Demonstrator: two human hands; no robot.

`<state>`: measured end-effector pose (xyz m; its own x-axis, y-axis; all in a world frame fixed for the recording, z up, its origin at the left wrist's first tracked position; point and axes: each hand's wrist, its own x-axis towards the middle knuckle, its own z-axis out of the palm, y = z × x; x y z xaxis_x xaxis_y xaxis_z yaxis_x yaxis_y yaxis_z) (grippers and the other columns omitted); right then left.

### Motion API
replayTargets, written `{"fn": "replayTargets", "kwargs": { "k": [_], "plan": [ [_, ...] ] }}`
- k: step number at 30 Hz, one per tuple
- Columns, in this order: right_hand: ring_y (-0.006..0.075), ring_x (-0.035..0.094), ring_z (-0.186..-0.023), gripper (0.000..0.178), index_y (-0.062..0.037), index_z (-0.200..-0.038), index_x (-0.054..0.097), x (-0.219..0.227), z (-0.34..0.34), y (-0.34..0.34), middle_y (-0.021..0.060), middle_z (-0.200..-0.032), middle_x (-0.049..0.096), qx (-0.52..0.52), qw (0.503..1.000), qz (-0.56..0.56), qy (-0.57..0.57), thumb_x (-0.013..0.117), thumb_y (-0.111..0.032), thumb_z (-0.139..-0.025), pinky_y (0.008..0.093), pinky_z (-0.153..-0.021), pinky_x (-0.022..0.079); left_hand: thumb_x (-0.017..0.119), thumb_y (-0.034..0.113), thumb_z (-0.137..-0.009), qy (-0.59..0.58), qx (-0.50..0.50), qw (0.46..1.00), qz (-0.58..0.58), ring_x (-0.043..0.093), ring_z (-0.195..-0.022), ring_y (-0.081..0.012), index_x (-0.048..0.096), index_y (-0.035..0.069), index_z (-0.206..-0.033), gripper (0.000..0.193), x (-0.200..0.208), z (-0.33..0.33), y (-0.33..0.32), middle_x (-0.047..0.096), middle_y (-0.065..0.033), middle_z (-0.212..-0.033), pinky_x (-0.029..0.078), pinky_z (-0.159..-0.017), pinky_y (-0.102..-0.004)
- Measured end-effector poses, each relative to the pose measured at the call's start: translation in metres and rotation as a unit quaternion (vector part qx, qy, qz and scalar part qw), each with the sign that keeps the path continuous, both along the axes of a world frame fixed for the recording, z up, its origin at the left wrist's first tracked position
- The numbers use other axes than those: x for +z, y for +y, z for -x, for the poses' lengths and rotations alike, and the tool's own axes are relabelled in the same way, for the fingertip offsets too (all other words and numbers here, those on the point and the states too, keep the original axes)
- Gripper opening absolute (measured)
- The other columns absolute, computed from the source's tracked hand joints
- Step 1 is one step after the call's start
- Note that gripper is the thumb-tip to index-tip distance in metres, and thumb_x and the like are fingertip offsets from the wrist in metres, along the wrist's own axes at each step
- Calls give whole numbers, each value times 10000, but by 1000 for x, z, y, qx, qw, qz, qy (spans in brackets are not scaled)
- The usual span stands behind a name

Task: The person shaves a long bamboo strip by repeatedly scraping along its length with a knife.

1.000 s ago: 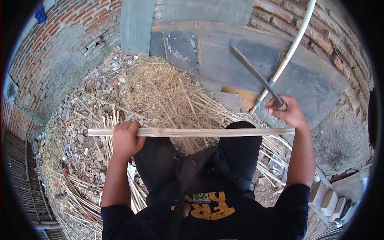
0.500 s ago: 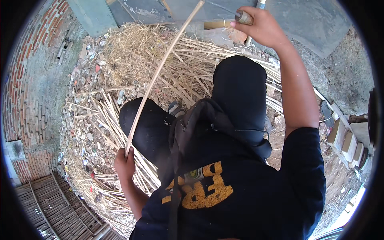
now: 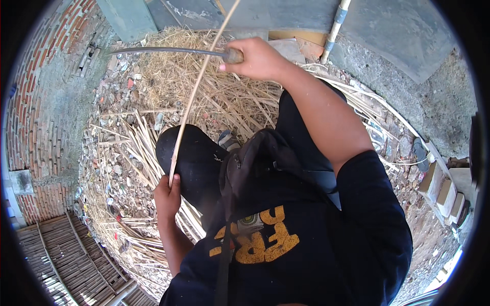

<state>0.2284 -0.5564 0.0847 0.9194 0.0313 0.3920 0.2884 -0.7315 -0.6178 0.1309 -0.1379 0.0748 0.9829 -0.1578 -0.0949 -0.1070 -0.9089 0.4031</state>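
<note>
A: Where does the pale strip lie?

B: The pale strip (image 3: 192,101) slants from the left hand (image 3: 167,196) across the view of the left knee (image 3: 189,162) to the upper edge, where its far end is out of sight. Whether it rests on the knee cannot be told.

A: How is each hand closed?

B: The left hand has a narrow grip, thumb and fingers about the strip's near end. The right hand (image 3: 253,58) is wrapped round the handle (image 3: 234,55) of a knife (image 3: 166,50), whose blade points leftward and crosses the strip in view; contact between them cannot be judged.

A: Why hold them so?

B: Gripping one end presumably steadies the strip while leaving most of its length bare. Grasping the knife by its handle probably sets the fingers clear of the edge.

A: And the surroundings?

B: Loose strips (image 3: 145,148) lie on rubble (image 3: 94,173) beside the left knee, perhaps placed there for easy reach. A straw heap (image 3: 158,76) spreads beyond, beneath the blade in view.
</note>
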Motion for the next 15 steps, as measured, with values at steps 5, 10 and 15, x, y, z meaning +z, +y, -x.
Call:
{"fn": "replayTargets", "kwargs": {
  "k": [5,10,15],
  "plan": [
    [297,647,-733,477,-29,-1098,688,-12,5,-2,175,-753,652,10,995,-20,94,792,-409,-830,405,-709,504,617,428,-992,12,17,1000,-21,601,-624,-422,556,-5,-781,486,2,-3,0,593,-212,-641,450,-598,-478],
    [229,591,-736,426,-15,-995,671,-2,9,15,126,-751,616,77,990,-29,113,807,-382,-830,381,-711,478,616,437,-998,32,35,998,30,577,-606,-292,559,-3,-796,487,4,-4,7,578,-151,-631,442,-598,-418],
    [123,580,-758,282,-38,-954,610,30,34,50,3,-735,578,141,937,-256,191,775,-260,-899,319,-700,478,566,452,-1033,138,22,958,251,389,-690,-48,614,19,-956,443,14,-5,-1,463,72,-719,348,-600,-263]
  ]
}}
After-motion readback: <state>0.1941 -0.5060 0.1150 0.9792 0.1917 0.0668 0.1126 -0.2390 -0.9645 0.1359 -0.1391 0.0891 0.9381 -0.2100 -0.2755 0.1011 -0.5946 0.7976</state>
